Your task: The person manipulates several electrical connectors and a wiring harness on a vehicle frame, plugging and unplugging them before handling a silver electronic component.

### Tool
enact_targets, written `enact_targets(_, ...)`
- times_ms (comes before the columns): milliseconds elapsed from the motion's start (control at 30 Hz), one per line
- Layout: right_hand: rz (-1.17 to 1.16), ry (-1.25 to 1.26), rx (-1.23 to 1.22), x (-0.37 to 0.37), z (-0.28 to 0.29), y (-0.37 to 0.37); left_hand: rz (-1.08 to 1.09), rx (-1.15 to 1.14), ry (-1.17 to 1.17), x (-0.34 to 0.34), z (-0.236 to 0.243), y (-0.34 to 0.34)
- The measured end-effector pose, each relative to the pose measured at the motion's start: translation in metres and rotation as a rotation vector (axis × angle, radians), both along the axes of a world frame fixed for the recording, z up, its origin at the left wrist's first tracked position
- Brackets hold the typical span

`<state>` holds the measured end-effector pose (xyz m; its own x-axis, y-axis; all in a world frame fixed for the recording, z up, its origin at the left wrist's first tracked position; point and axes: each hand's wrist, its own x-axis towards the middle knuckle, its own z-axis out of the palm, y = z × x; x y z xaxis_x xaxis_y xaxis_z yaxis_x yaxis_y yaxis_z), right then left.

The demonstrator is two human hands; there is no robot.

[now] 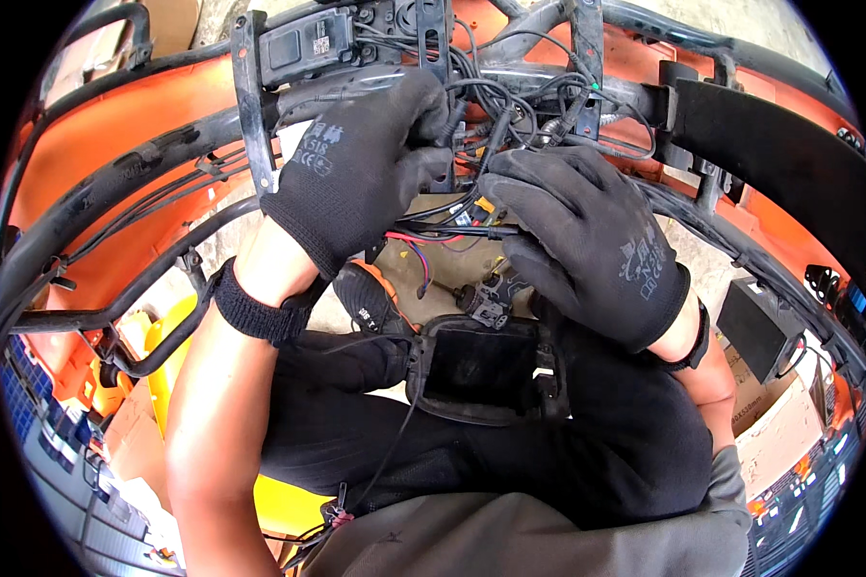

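Black wires [486, 232] run over open floor [693, 264] by the near edge of the tubular frame [120, 173]. Beside them, the gloved left hand [375, 144] curls its fingers in and the right hand [587, 231] bends its fingers close together; whether either pinches a wire, I cannot tell.

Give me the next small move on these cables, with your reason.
I'd probably have the right hand ease the black cables slightly apart: they run close together between it and the left hand, and more wires tangle just above, so single leads look hard to trace. Whether either hand grips one is hidden.
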<state>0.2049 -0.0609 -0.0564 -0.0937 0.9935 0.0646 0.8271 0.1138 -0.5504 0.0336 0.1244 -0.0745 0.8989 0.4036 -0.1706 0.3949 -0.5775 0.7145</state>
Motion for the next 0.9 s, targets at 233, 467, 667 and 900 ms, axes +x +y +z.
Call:
enact_targets(233, -0.011, 0.039, -0.03, 0.002, -0.005, -0.003, 0.005, 0.283, -0.092, -0.01, -0.004, 0.016)
enact_targets(467, -0.009, 0.026, 0.009, 0.002, -0.005, -0.002, -0.09, 0.456, 0.115, -0.007, 0.004, 0.017)
enact_targets(667, -0.021, 0.033, 0.021, 0.003, -0.002, -0.005, -0.179, 0.579, 0.339, 0.015, 0.018, 0.009)
enact_targets(900, -0.029, 0.059, 0.01, 0.006, -0.002, -0.009, -0.202, 0.231, 0.243, 0.01, -0.018, 0.05)
